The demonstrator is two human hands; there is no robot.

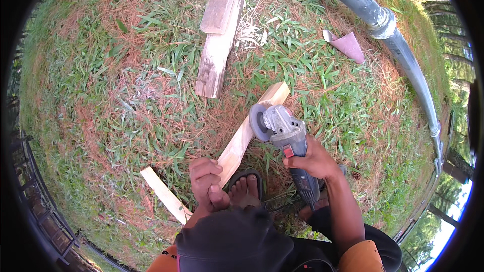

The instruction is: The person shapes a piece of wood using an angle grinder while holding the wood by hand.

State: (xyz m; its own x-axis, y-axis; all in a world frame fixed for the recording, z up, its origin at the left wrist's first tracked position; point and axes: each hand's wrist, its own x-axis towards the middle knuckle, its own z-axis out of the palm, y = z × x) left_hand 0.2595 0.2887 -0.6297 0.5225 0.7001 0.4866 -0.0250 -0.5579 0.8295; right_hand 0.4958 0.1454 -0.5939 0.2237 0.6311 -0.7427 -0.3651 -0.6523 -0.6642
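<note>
My right hand is closed around the body of a grey and black angle grinder with a red switch. The grinder's round disc stands against or just over a pale strip of wood; I cannot tell whether they touch. The strip slants from the far right down toward me. Its near end is in my left hand, whose fingers are curled round it. My sandalled foot is beside the strip's near part, on the grass.
Beyond the strip lie stacked weathered planks. A curled pinkish sheet, perhaps sandpaper, rests on the grass to the far right. A thick grey pipe curves along the right. Another pale wood piece lies left of my left hand.
</note>
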